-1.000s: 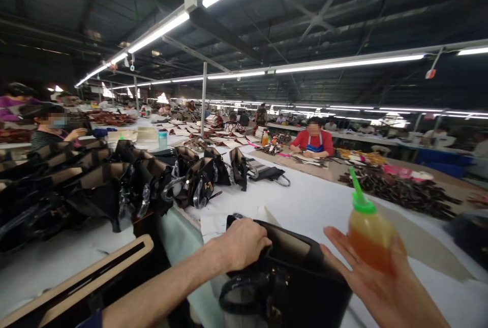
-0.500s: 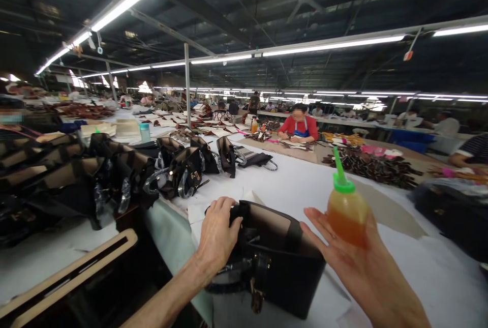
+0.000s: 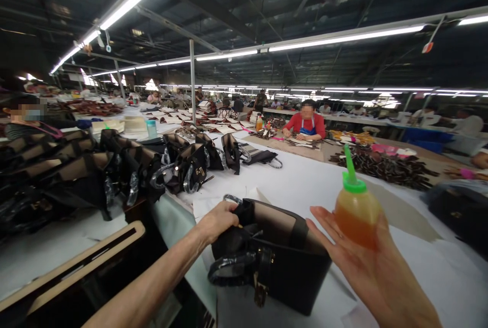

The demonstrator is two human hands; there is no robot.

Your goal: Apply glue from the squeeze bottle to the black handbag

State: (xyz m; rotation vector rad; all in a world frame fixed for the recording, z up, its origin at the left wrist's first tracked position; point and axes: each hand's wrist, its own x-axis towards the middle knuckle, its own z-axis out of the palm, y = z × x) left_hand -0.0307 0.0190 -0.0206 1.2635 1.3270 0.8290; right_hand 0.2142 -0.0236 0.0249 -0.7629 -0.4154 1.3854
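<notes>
A black handbag (image 3: 293,272) with a beige lining and metal fittings stands open on the white table in front of me. My left hand (image 3: 220,222) is closed at its upper left edge, fingers curled onto the dark material; its fingertips are partly hidden. Plastic film wraps the bag's handle (image 3: 229,267), which hangs on the near side. In my right hand (image 3: 366,262) a translucent squeeze bottle (image 3: 358,216) of amber liquid, with a green nozzle, rests against the thumb side. The fingers of that hand stretch out beside the bag's right rim.
Several similar black handbags (image 3: 129,165) crowd the table at left. Below them is a tan slotted frame (image 3: 91,251). Across the white tabletop (image 3: 305,180), a person in red (image 3: 303,125) works near a pile of dark strips (image 3: 381,165). A dark bag (image 3: 461,211) lies at right.
My left hand has drawn back toward the bag's left edge, and its fingers have closed there. The handle shows more fully. My right hand keeps the bottle; the whole view has shifted slightly.
</notes>
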